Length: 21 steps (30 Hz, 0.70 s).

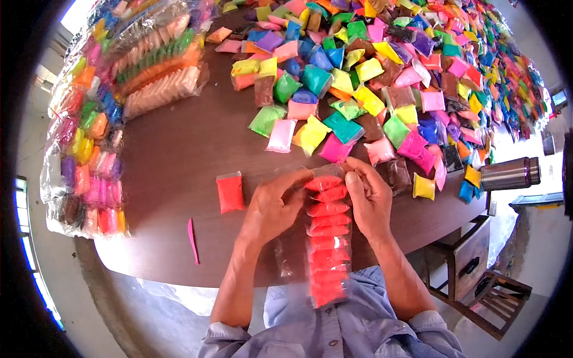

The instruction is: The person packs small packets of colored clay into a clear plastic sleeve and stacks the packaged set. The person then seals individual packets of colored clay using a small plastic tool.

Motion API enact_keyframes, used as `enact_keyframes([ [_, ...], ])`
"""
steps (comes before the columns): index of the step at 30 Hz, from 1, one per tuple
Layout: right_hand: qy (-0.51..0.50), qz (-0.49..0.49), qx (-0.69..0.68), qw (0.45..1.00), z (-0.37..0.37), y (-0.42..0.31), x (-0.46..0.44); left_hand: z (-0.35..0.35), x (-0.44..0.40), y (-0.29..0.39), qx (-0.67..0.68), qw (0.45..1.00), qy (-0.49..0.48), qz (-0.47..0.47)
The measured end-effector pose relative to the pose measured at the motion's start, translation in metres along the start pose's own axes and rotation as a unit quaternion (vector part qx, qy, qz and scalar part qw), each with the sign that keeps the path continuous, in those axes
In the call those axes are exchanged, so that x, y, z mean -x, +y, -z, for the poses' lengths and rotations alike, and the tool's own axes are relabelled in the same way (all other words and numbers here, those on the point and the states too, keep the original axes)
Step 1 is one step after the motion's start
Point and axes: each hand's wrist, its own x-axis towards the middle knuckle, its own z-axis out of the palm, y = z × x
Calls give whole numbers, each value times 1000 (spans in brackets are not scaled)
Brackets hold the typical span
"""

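Note:
A long clear plastic bag (329,243) holds a stacked row of small red packets, seemingly soft clay. It hangs over the table's near edge in front of my shirt. My left hand (271,203) pinches its upper left corner, with the fingers curled. At the upper right corner, my right hand (371,194) grips the plastic between thumb and fingers. One loose red packet (230,192) lies on the table just left of my left hand. Farther left is a thin pink plastic knife-like tool (193,241).
A large heap of small coloured packets (358,89) covers the far and right side of the brown table (173,155). Filled clear bags (89,161) are stacked along the left edge. A metal flask (510,173) lies at the right; a wooden chair (477,268) stands below.

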Motion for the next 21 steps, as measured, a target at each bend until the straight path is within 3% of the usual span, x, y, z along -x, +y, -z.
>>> enact_keyframes([
  [2,12,-14,-20,1000,-1,-2,-4,-1,-1,5,2,1000,10,4],
  [6,-6,10,68,998,4,4,-12,-1,-3,8,22,1000,-3,-4],
  [8,-33,-51,36,998,7,2,-17,-2,-7,10,47,998,-25,-17],
  [11,-27,-18,57,998,1,-5,-19,-5,-9,1,37,997,-47,-46],
  [14,-73,-51,96,991,10,-10,-20,-6,-11,-5,38,996,-55,-66],
  [21,-79,-36,99,991,11,-12,-22,-5,-12,-6,50,994,-88,-51],
])
